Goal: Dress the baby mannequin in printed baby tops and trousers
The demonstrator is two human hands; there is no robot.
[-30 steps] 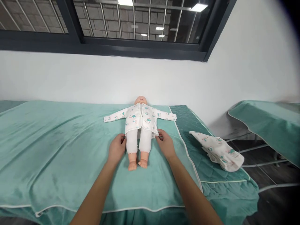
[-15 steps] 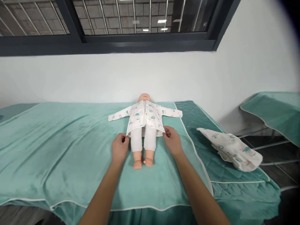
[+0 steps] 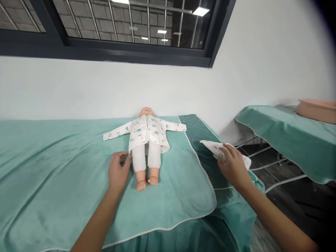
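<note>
**On the green blanket [image 3: 178,196] over a quilted cover [image 3: 198,131], a doll [image 3: 154,172] is lying dressed**

Over its torso, the printed jacket [image 3: 154,131] is spreading, both sleeves reaching outward. Well apart on my right, a folded printed cloth [image 3: 212,146] is lying on the quilted cover, partly hidden by my right hand [image 3: 233,166]; I can't tell whether those fingers are clamping it. My left hand [image 3: 118,171] is hovering just beside the jacket's hem, thumb and fingertips apart. From here, I'm judging that the cloth could be unfolding or slipping off the edge if only one layer is being caught, and the hem skewing if my left fingers are brushing it. Unlike half a second ago, when both hands were flanking the hem, my right is now covering the cloth.
</note>
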